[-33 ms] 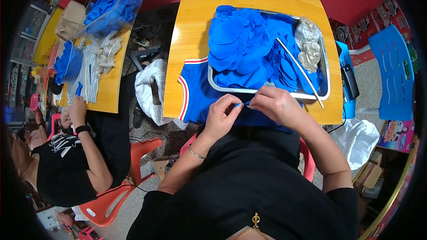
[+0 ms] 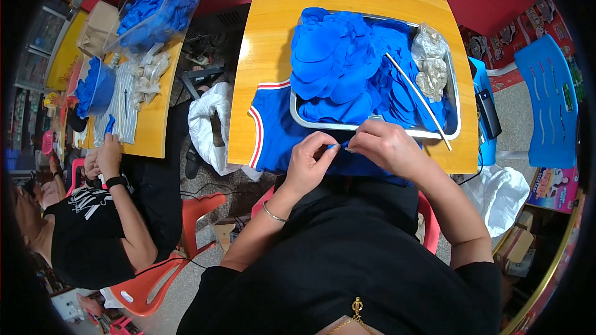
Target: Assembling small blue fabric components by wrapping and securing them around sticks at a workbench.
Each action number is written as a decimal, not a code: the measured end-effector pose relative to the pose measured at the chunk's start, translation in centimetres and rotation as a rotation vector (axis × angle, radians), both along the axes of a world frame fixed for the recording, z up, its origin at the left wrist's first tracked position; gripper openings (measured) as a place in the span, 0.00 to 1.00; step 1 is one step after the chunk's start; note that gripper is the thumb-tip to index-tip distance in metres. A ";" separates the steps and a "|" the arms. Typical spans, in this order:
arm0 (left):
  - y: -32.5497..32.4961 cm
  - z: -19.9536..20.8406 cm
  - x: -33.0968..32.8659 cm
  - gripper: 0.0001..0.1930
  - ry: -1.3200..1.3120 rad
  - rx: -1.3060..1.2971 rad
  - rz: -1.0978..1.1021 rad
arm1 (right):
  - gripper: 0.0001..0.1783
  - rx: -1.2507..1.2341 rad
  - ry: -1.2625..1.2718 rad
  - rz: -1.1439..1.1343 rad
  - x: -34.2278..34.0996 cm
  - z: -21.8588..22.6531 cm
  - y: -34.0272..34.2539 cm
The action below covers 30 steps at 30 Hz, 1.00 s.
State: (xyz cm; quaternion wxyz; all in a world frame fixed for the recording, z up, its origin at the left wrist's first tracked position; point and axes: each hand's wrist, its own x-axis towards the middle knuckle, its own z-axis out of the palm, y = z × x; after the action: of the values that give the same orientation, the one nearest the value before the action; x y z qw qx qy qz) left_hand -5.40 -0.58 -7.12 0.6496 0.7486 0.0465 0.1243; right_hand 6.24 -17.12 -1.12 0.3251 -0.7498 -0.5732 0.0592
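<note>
1. At the far left a second person in a black printed shirt (image 2: pixel 93 223) sits on an orange plastic chair (image 2: pixel 155 273) at a neighbouring yellow wooden surface (image 2: pixel 152 130), which carries a blue bowl (image 2: pixel 96 90) and a clear bag of blue pieces (image 2: pixel 158 3).
2. A crumpled white plastic bag (image 2: pixel 208 124) lies on the floor between the two surfaces.
3. The small blue fabric piece (image 2: pixel 340 146) is pinched at the near edge of the yellow wooden surface (image 2: pixel 267 43), over a blue cloth with red and white trim (image 2: pixel 273 130).
4. The left hand (image 2: pixel 308 164) has thumb and forefinger closed on the piece; a thin bracelet sits on its wrist.
5. The right hand (image 2: pixel 388 146) meets it, fingertips closed on the same piece, so both hands are together.
6. Just behind stands a rectangular metal tray (image 2: pixel 456 102) heaped with blue fabric pieces (image 2: pixel 347 68), a white stick (image 2: pixel 419 99) and a clear crumpled bag (image 2: pixel 430 62).
7. Far right stands a blue plastic chair (image 2: pixel 549 105).
</note>
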 end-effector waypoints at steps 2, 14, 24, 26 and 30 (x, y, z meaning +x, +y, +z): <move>-0.1 0.2 0.0 0.02 0.000 0.010 0.005 | 0.04 -0.023 -0.018 0.025 0.2 0.2 0.0; -0.6 0.1 0.5 0.06 -0.144 0.236 0.089 | 0.03 -0.426 -0.331 -0.153 -2.1 1.5 2.8; -0.6 0.4 0.1 0.06 -0.127 0.145 0.084 | 0.03 -0.459 -0.304 -0.099 -2.1 1.5 3.3; -0.5 0.4 -0.1 0.07 -0.160 0.175 0.089 | 0.03 -0.415 -0.195 -0.066 -1.2 1.2 3.0; -0.1 1.4 -0.7 0.07 -0.027 0.234 0.110 | 0.07 -0.295 0.043 0.036 -0.5 1.5 2.7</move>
State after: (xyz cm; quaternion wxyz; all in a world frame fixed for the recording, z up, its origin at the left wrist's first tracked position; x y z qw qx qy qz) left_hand -6.07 -0.66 -5.69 0.5506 0.8139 0.0642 0.1744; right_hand 5.70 -14.46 0.34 0.2222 -0.7778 -0.5644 0.1646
